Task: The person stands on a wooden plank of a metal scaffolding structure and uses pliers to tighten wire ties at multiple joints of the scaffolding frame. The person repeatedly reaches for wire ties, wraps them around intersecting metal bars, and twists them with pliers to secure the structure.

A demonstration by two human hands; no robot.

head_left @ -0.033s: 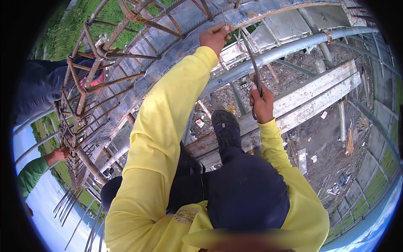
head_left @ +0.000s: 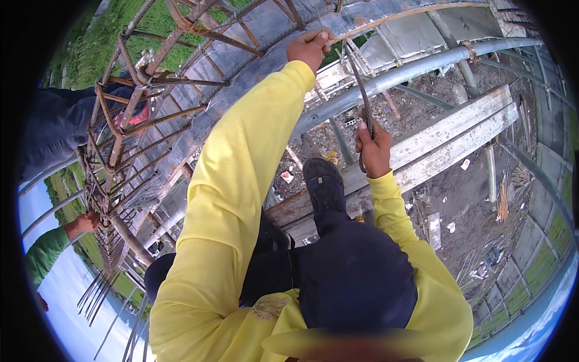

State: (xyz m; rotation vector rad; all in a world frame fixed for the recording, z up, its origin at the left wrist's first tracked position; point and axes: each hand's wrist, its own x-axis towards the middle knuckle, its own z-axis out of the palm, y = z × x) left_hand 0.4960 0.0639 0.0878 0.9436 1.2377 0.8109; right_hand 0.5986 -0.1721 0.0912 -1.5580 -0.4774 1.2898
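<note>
Left hand (head_left: 309, 48): bare; left arm (head_left: 244, 151) extended far forward; thumb and fingers pinched together. Right hand (head_left: 376, 149): bare, nearer the body; grip curled; right forearm (head_left: 389, 202) angled forward.

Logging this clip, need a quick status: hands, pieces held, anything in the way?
Left hand pinching thin wire. Right hand gripping dark bar. Bar's upper end near left hand, grey pipe passing behind it.

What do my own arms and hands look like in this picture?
Both arms wear long, bright yellow sleeves; the left sleeve is loosely creased, and the right sleeve is the same yellow. They end in cuffs at the wrists. The left hand and right hand are bare, with no gloves.
</note>
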